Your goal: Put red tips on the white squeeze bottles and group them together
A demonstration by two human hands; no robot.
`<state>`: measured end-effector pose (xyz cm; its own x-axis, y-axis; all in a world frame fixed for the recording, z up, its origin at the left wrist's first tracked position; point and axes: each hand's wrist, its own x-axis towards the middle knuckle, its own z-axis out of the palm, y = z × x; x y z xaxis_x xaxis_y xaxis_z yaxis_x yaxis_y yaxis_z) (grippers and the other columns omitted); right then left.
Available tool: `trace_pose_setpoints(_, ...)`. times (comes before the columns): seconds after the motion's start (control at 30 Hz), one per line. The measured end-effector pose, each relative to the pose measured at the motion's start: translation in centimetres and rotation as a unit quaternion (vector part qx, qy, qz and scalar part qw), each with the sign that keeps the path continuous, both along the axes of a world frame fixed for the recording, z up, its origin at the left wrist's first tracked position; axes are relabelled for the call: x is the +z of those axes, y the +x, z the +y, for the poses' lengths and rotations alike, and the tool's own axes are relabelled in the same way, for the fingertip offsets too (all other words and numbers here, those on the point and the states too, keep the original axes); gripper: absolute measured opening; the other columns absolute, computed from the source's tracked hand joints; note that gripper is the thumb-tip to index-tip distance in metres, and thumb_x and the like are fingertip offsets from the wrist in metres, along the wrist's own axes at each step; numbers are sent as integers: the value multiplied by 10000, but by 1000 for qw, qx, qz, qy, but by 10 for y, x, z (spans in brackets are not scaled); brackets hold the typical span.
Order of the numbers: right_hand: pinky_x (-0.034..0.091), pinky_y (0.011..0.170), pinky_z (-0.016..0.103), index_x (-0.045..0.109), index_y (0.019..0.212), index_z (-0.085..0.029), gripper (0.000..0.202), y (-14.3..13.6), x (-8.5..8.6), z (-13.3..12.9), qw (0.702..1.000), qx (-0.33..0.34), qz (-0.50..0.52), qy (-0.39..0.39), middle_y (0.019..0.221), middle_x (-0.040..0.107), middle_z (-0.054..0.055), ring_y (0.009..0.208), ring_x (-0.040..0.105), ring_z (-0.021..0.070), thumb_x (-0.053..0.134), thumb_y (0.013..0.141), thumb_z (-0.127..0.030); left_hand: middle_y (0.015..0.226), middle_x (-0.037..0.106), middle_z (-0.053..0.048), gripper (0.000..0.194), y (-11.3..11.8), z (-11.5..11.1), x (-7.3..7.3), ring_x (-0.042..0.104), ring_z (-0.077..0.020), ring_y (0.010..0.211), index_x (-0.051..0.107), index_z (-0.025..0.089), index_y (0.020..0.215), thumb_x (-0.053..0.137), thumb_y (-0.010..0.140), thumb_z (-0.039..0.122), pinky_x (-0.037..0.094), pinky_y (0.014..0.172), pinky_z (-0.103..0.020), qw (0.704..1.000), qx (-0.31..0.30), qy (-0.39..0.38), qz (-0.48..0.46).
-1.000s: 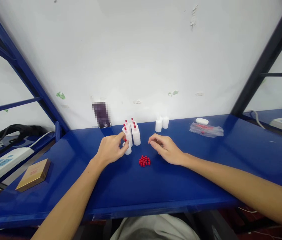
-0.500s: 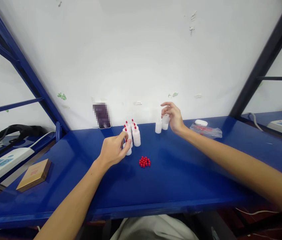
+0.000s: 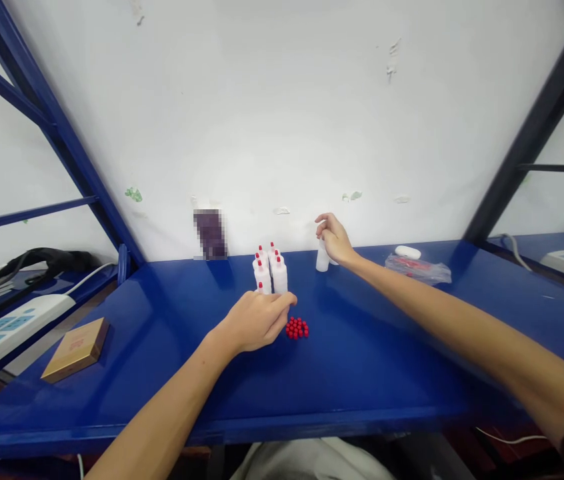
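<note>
My left hand (image 3: 259,321) hovers palm down at the near end of a group of white plastic squeeze bottles (image 3: 281,279) with red tips. Its fingers reach right, thumb and index slightly apart, just beside a cluster of small red caps (image 3: 296,328). I see nothing held in it. Farther back on the right, my right hand (image 3: 336,241) is curled round the top of a white bottle (image 3: 321,260) that leans slightly; its upper end is hidden by the fingers. Another white bottle (image 3: 333,263) shows only in part behind that hand.
A blue tabletop (image 3: 352,353) runs up to the white wall. A gold box (image 3: 76,348) lies at the left, near a power strip (image 3: 17,327). A blurred dark phone-like thing (image 3: 211,233) leans on the wall. A plastic bag (image 3: 418,268) and a white oval case (image 3: 407,252) lie right.
My left hand has left the nearest red-tipped bottle and moved right and towards me, to the red caps. My right hand has lowered and closed over a white bottle. The view has shifted slightly.
</note>
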<state>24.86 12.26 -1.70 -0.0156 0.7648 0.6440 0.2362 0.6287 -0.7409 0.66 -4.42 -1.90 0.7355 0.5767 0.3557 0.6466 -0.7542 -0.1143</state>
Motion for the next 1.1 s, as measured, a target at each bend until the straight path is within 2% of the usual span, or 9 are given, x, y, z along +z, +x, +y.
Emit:
trace_pose_setpoints(0.2,399,698,325,527,915,-217,328,-2,-5,-7,1000,10,-20,-18,723,548,-5,713,544,187,396,628,-126,873,695,-10,255,2,0,-4,659,-187,732,587,200,1108,403,938,155,439,635,-290,998,0,-51,37)
trace_pose_setpoints(0.33,416,688,322,542,895,-207,312,-10,-2,-25,998,42,-15,-37,708,558,-9,678,558,177,410,619,-144,877,661,-16,286,3,-1,-3,631,-170,718,611,203,1130,413,931,145,435,633,-279,997,-4,-66,36)
trace_pose_setpoints(0.4,422,681,317,560,861,-197,281,-14,0,-39,995,70,15,-76,696,570,-9,664,563,172,443,609,-154,929,639,-26,307,5,-4,-3,617,-159,733,605,206,1169,399,946,158,445,655,-273,997,-16,-70,20)
trace_pose_setpoints(0.5,435,678,312,580,830,-188,242,-17,1,-63,976,110,84,-169,677,610,-3,656,579,170,494,605,-165,1010,599,-31,264,10,-9,-4,577,-136,710,624,221,1142,447,946,232,447,651,-266,996,-46,-73,-1)
trace_pose_setpoints(0.63,436,646,297,602,790,-178,175,-16,-1,-94,947,150,136,-247,613,633,7,618,575,165,540,626,-183,1052,564,-34,210,16,-10,-9,541,-120,709,652,224,1061,497,921,251,421,612,-256,995,-81,-55,1)
trace_pose_setpoints(0.87,436,590,290,636,749,-169,149,-8,-16,-120,927,214,145,-272,589,663,41,590,589,181,547,692,-275,1041,555,-45,205,17,-7,-14,525,-113,721,657,210,1032,468,954,225,420,622,-252,994,-105,-42,-7)
trace_pose_setpoints(0.97,469,636,304,652,701,-155,186,-7,-21,-125,916,252,144,-278,643,670,51,618,612,184,554,705,-313,1009,564,-39,181,19,-9,-14,516,-103,696,655,209,1014,484,959,230,418,617,-242,991,-116,-49,-49)
trace_pose_setpoints(1.03,471,634,299,634,650,-153,204,-8,-20,-129,916,255,124,-283,682,669,52,617,612,175,561,716,-331,973,579,-32,150,21,-10,-15,514,-93,680,644,203,1013,505,958,226,421,623,-231,983,-125,-58,-123)
trace_pose_setpoints(1.1,455,609,287,630,655,-152,228,-10,-16,-136,926,244,60,-281,677,668,50,613,609,173,561,749,-349,892,589,-15,118,22,-10,-15,504,-87,657,624,198,1021,529,951,204,419,623,-220,965,-119,-58,-225)
